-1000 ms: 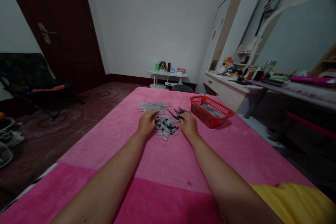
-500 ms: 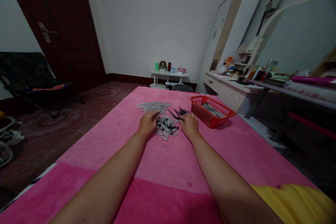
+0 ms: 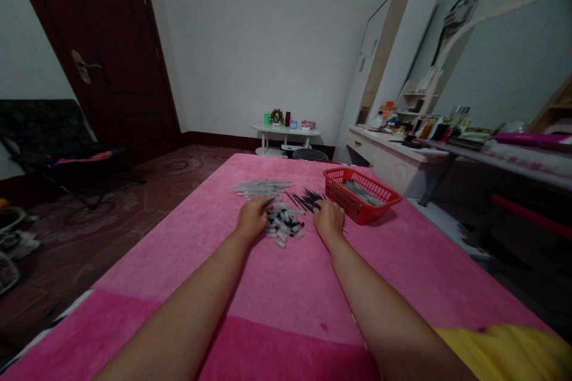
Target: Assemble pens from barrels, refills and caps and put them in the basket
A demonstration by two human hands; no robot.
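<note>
My left hand (image 3: 252, 218) is closed at the left edge of a heap of short white and black pen caps (image 3: 283, 227). A small dark piece shows at its fingertips; its kind I cannot make out. To the right of the heap, my right hand (image 3: 329, 218) has its fingers curled together. The pale end of a thin rod, seemingly a pen refill (image 3: 345, 230), sticks out beside it. Just beyond these fingers lies a loose pile of thin black refills (image 3: 308, 197). Clear grey pen barrels (image 3: 261, 187) lie side by side behind my left hand.
A red plastic basket (image 3: 363, 212) with several grey pens in it stands right of my right hand. Pink cloth (image 3: 187, 250) covers the table. Yellow fabric (image 3: 504, 348) lies at the lower right. A cluttered dresser (image 3: 393, 158) stands beyond the right side.
My right hand has drawn back to the right, away from the caps, and more of the black refills shows. My left hand stays by the heap. The view has tilted slightly up.
</note>
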